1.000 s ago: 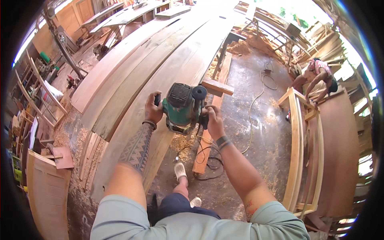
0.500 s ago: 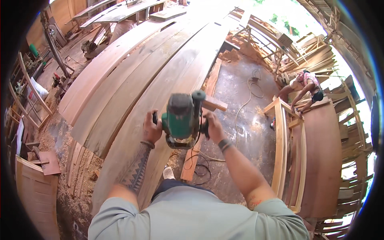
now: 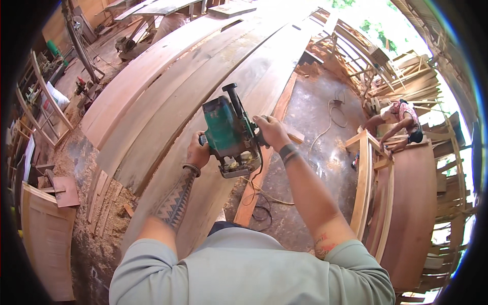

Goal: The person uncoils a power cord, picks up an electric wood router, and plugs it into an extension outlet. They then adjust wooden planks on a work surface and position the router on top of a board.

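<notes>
Both my hands hold a green and black plunge router (image 3: 223, 127) by its side handles. My left hand (image 3: 197, 152) is closed round the left knob, and my right hand (image 3: 272, 131) grips the right one. The router tilts, its metal base turned partly toward me, over a wide wooden plank (image 3: 201, 198). A dark tube-like part stands up at its upper right. From its right side a cord (image 3: 259, 188) hangs down toward the floor. Whether the base touches the plank I cannot tell.
More long planks (image 3: 152, 101) lie side by side to the left. On the right, a person (image 3: 404, 122) bends over a wooden frame (image 3: 363, 178). A cable (image 3: 325, 129) loops across the dusty floor. Sawdust and offcuts (image 3: 109, 203) lie at the left; stacked timber (image 3: 406, 76) stands at the far right.
The router has turned from fairly upright to tilted, and its top has swung left and up. My hands moved with it, still gripping. The whole view has shifted slightly.
</notes>
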